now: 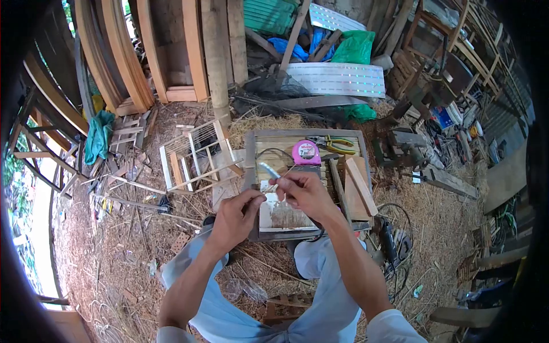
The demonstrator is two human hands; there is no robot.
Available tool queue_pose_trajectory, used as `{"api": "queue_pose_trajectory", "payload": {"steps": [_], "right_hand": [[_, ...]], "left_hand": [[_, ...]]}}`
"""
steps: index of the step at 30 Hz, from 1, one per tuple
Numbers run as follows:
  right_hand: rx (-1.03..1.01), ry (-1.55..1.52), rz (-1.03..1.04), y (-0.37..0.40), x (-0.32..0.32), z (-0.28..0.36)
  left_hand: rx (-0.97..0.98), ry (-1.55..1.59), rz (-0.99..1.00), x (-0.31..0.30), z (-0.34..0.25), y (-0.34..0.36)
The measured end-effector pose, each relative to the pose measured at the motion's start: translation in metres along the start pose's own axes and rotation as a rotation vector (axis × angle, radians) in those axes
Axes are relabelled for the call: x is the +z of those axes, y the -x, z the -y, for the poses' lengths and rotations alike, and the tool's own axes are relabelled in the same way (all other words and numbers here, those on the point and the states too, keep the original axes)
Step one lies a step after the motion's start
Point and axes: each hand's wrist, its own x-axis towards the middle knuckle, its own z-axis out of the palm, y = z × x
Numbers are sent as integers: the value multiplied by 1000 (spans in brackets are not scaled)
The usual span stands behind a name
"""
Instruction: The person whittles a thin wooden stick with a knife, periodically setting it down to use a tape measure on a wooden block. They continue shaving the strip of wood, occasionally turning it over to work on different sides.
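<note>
My right hand (298, 194) is closed round a small, slim silver-blue tool (269, 170), which points up and to the left. Close beside it, my left hand (239, 211) has its thumb and fingers pinched together; whatever is between them is too small to make out. Both hands are above a low framed wooden table (250, 157). Beneath them lies a worn whitish board (283, 218). Just beyond the hands are a pink tape measure (306, 152) and pliers with yellow handles (341, 145). Wooden strips (360, 186) lie at the table's right side.
A small slatted wooden frame (197, 157) stands left of the table. A power tool with a cord (389, 243) lies on the straw-covered ground at the right. Wooden door frames (148, 51) lean at the back left, and metal clamps or machinery (403, 146) stand at the right.
</note>
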Motion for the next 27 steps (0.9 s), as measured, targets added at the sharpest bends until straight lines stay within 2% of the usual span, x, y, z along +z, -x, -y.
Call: {"api": "queue_pose_trajectory", "payload": {"steps": [2,4,8,11,14,15,19,22,24,27], "right_hand": [[2,-9,-57,-3,-11,-2],[-70,-72,-230,-3,-31,2],[-64,-167,-212,0,-38,5],[-3,-80,-117,7,-12,3],[35,-196,6,7,14,-7],[31,-194,0,9,12,-6],[25,-176,-68,9,-5,-4],[49,-207,-76,12,-15,-5],[30,-230,-46,14,-17,-4],[-3,-158,-65,11,-20,-7]], "left_hand": [[-4,-19,-18,-2,3,2],[46,-26,-10,-4,11,6],[145,-163,-74,5,20,10],[314,-278,-194,18,20,3],[378,-407,-168,20,17,-4],[456,-410,-202,19,16,-5],[571,-517,-176,20,16,-4],[643,-618,-105,18,16,-6],[677,-575,-102,19,13,-6],[602,-474,-118,20,9,-4]]}}
